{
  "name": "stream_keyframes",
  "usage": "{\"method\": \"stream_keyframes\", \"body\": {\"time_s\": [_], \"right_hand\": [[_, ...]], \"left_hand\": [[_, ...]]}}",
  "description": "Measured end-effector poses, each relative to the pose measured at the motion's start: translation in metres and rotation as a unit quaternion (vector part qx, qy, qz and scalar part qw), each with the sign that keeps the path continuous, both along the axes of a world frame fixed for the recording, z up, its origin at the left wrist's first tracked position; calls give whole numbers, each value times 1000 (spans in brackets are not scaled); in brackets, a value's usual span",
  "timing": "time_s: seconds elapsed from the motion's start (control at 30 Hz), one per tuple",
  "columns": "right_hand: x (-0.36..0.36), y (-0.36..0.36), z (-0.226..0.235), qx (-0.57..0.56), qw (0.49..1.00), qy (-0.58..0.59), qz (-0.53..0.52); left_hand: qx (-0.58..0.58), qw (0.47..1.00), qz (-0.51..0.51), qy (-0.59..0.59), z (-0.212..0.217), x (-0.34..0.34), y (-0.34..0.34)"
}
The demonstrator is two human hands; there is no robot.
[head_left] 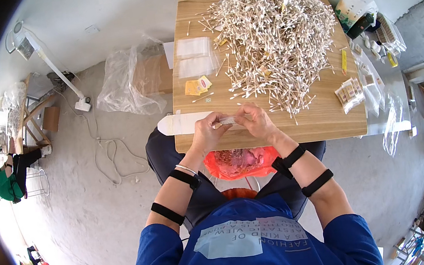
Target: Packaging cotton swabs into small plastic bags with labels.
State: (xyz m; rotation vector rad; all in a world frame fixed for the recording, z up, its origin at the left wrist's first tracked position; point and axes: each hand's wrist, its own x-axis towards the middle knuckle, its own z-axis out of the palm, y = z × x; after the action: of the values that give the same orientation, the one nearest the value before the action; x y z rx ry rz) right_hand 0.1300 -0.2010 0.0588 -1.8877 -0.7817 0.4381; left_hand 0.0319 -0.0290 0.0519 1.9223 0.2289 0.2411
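Head view: both hands are at work just inside the near edge of the wooden table, fingertips close together. Left hand: fingers curled, nearly closed, thumb and forefinger pinching one end of a small whitish bundle. Right hand: fingers bent, thumb and forefinger closed on the opposite end. The bundle therefore sits between the two hands, above the tabletop (contents partly covered by the fingers; cannot tell whether it is wrapped).

Beside the left hand, a white strip with a tapered end reaches past the table's left edge. Further back on that side: a single cotton swab, yellow-and-white packets and flat clear bags.

Beyond the hands, a large loose heap of cotton swabs spreads over the middle and far part of the table, thinning toward the near side. Right of the heap lie a group of small packs and a narrow yellow piece. Below the near edge, between the person's thighs, an open red plastic bag is visible.
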Motion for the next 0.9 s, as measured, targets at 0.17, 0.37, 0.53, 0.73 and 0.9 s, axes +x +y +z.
{"method": "stream_keyframes", "body": {"time_s": [0.17,0.37,0.53,0.73,0.9], "right_hand": [[-2,1,1,12,1000,9,-6],[-2,2,-2,20,1000,8,-15],[0,0,-4,19,1000,7,-8],[-2,1,3,24,998,44,-28],[-2,-1,-1,34,998,43,-26]], "left_hand": [[28,1000,-2,2,-2,-2,-1],[-13,997,12,-73,0,6,-10],[37,999,-31,-5,9,6,-7],[42,998,-19,32,10,5,-6],[34,999,-25,-21,8,3,-3]]}}
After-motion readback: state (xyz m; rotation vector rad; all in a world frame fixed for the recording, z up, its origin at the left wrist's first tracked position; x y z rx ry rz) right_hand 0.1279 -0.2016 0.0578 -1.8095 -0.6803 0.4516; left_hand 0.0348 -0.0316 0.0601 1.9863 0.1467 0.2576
